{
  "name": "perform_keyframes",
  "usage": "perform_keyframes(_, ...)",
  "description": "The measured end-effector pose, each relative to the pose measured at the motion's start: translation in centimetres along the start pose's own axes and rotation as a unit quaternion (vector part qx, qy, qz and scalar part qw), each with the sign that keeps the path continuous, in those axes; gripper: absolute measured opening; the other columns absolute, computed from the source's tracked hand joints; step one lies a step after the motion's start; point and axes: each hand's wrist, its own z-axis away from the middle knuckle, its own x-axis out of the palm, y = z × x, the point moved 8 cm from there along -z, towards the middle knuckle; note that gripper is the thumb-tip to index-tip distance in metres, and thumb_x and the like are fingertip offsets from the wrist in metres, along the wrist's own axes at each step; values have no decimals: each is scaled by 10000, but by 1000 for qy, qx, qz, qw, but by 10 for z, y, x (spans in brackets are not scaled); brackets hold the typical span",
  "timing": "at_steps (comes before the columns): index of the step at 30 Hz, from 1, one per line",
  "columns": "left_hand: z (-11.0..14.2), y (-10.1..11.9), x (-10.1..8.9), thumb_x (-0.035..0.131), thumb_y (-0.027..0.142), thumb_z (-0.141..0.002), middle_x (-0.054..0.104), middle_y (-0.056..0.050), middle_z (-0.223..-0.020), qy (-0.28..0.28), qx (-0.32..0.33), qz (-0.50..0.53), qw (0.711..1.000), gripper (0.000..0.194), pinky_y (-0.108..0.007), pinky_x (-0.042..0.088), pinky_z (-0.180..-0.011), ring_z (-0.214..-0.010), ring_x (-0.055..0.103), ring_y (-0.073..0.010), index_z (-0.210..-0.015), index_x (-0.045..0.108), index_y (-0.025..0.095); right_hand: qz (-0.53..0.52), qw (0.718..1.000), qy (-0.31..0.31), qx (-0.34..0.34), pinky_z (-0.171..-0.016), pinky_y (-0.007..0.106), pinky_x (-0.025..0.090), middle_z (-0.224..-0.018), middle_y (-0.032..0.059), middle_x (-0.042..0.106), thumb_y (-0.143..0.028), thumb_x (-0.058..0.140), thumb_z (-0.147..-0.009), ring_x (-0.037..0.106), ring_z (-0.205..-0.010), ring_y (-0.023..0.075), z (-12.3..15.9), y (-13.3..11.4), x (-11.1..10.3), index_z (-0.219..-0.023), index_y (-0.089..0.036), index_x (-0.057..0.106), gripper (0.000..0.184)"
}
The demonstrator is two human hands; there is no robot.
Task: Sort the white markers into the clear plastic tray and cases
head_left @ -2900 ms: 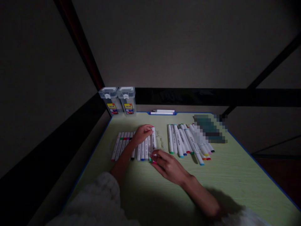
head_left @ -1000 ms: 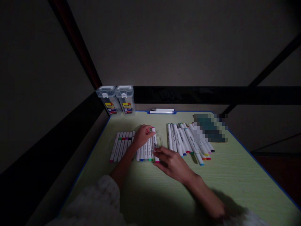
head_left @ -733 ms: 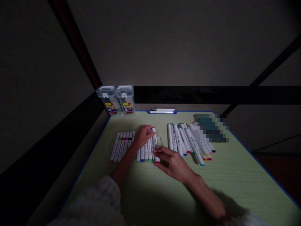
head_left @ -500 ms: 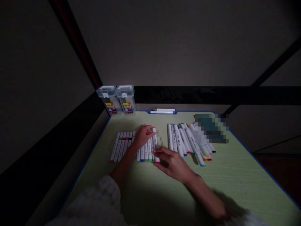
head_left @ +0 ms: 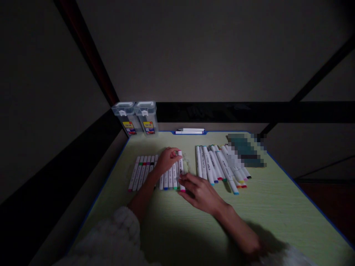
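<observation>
A white marker with pink ends (head_left: 180, 162) lies at the right end of a neat row of white markers (head_left: 141, 173). At its far end, my left hand (head_left: 166, 159) pinches it between thumb and fingers. The near end is held by my right hand (head_left: 202, 193), its thumb by the pink tip and its fingers on the barrel. My left hand and forearm hide the middle of the row. Right of my hands is a looser heap of white markers (head_left: 205, 162) with caps of several colours.
Two clear lidded boxes (head_left: 146, 123) stand at the table's far left corner. White pens (head_left: 191, 130) rest in a blue-edged slot at the back. A dark flat object (head_left: 245, 149), partly pixelated, lies at the back right of the pale green table (head_left: 172, 229). A wall rises behind.
The whole scene has shifted slightly to the left in view. Both hands keep nearly the same hold on the pink-ended marker, which stays at the row's right end.
</observation>
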Motion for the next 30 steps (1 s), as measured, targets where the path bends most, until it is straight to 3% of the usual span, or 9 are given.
perform_keyframes(11,0,6,-5,638,180,-628,492,18,-646,-1,-20,5,1000,252,-216,408,-583,-577,448,-86,-878,645,143,-1,1000,16,-18,-761,357,514,-1009,123,572,-280,446,-850,566,-941,213,0,-4,-1,-1040,-116,555,274)
perform_keyframes(25,-2,2,-15,670,149,-575,525,7,-666,41,-40,55,997,232,-212,433,-578,-581,482,-81,-804,647,121,-8,998,46,-29,-803,349,506,-1023,131,578,-243,449,-845,561,-970,215,1,-5,-4,-1040,-103,558,264)
perform_keyframes(30,-3,0,-18,681,172,-567,561,-20,-727,53,-52,57,996,252,-221,446,-590,-605,511,-91,-808,641,111,-14,996,83,-37,-809,334,504,-1023,141,583,-225,458,-838,562,-975,210,2,-6,-9,-1030,-91,558,254)
